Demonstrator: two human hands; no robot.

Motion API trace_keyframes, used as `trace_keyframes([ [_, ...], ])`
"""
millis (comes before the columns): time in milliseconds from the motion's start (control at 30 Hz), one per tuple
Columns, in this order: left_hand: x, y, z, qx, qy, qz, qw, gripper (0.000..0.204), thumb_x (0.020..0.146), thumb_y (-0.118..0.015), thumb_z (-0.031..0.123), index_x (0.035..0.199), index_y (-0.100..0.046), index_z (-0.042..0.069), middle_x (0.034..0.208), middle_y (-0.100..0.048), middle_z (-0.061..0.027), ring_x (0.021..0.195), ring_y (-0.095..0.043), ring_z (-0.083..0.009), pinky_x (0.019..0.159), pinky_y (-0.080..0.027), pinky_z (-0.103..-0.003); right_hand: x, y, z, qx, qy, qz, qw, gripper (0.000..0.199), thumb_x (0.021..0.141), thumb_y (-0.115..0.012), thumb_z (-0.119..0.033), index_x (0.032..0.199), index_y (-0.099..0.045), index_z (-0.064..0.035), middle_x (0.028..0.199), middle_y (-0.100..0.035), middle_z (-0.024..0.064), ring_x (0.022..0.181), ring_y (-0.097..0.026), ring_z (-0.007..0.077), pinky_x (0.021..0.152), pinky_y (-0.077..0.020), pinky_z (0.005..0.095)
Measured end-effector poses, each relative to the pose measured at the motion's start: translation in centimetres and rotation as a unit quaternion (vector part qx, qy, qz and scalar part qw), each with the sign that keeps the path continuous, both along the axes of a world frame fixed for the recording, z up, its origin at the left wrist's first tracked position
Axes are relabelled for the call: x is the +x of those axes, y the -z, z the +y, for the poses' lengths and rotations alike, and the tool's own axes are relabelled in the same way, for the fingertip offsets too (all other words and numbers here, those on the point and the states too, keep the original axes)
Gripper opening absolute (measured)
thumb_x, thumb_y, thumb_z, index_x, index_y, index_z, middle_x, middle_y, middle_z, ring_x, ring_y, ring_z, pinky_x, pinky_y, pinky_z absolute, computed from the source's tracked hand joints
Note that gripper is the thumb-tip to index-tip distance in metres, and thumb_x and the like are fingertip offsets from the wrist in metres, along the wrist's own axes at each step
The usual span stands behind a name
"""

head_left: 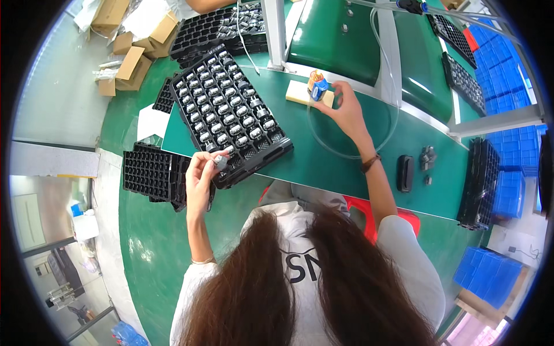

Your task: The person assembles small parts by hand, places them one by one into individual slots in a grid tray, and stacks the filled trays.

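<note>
Seen from above, a person with long dark hair and a pale shirt sits at a green counter (pixel 346 179), whose near edge runs across in front of them. The left hand (pixel 200 173) pinches a small metal part (pixel 220 162) between thumb and fingers, over the near left corner of a black tray (pixel 254 165). That tray lies at a slant, its near corner jutting past the counter's edge — most of its pockets hold one silvery part each. Below the counter's left end, more black trays (pixel 151 172) are stacked.

To the right, a dark oblong case (pixel 405 173) rests near the edge beside a few grey parts (pixel 427 157), with black trays stood at the counter's right end (pixel 479 184). Between tray and case there is a stretch of open surface, crossed only by a loop of clear tube (pixel 346 155).

Farther in, the right hand (pixel 343 109) curves, thumb and fingers parted, at a blue-and-orange piece (pixel 318 86) on a pale block (pixel 296 91) — whether it grips the piece, I cannot tell. Beyond are a green belt (pixel 334 46), a far tray of metal parts (pixel 236 24) and, at left, open cardboard boxes (pixel 130 69).
</note>
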State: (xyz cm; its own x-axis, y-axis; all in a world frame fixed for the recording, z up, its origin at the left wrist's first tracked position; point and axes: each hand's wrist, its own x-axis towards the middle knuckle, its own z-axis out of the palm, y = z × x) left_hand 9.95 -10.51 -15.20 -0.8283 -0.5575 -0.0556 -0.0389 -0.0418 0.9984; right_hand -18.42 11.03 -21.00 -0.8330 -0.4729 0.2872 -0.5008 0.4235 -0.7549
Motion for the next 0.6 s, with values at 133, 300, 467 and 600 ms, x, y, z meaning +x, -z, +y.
trace_keyframes([
  [133, -3.0, 1.0, 1.7, 0.262, -0.012, 0.035, 0.964, 0.019, 0.095, -0.044, 0.022, 0.099, -0.05, 0.004, 0.097, -0.061, -0.0152, 0.082, -0.06, -0.016, 0.074, -0.051, -0.025, -0.9, 0.2, -4.0, -0.059, -0.017, 0.029, 0.998, 0.053, 0.068, -0.076, -0.032, 0.106, -0.051, -0.0037, 0.091, -0.06, 0.0116, 0.08, -0.059, 0.0218, 0.07, -0.0458, 0.0322],
  [300, -7.4, 3.2, 3.8, 0.392, 0.002, 0.048, 0.919, 0.031, 0.095, -0.044, 0.025, 0.113, -0.052, 0.001, 0.099, -0.061, -0.0115, 0.083, -0.057, -0.0119, 0.078, -0.049, -0.024, -7.3, 2.2, -6.8, -0.113, 0.01, 0.016, 0.993, 0.036, 0.074, -0.071, -0.032, 0.09, -0.059, -0.0026, 0.075, -0.062, 0.0153, 0.068, -0.062, 0.0296, 0.064, -0.0475, 0.0338],
  [467, -10.4, 2.1, 5.2, 0.38, 0.034, 0.042, 0.923, 0.033, 0.093, -0.049, 0.023, 0.119, -0.05, 0.004, 0.105, -0.057, -0.0043, 0.091, -0.053, -0.0103, 0.084, -0.043, -0.023, -18.4, 1.9, -6.5, -0.099, 0.174, 0.092, 0.975, 0.035, 0.072, -0.069, -0.035, 0.088, -0.062, -0.0042, 0.077, -0.064, 0.0166, 0.074, -0.064, 0.0324, 0.066, -0.0494, 0.0383],
  [600, -12.1, 1.8, 5.8, 0.363, 0.046, 0.051, 0.929, 0.034, 0.093, -0.05, 0.023, 0.121, -0.049, 0.004, 0.104, -0.056, -0.0012, 0.092, -0.052, -0.0095, 0.085, -0.042, -0.023, -22.8, 4.6, -5.7, -0.047, 0.208, 0.114, 0.97, 0.041, 0.073, -0.066, -0.042, 0.09, -0.061, -0.005, 0.077, -0.064, 0.0172, 0.076, -0.062, 0.0362, 0.069, -0.0486, 0.0429],
])
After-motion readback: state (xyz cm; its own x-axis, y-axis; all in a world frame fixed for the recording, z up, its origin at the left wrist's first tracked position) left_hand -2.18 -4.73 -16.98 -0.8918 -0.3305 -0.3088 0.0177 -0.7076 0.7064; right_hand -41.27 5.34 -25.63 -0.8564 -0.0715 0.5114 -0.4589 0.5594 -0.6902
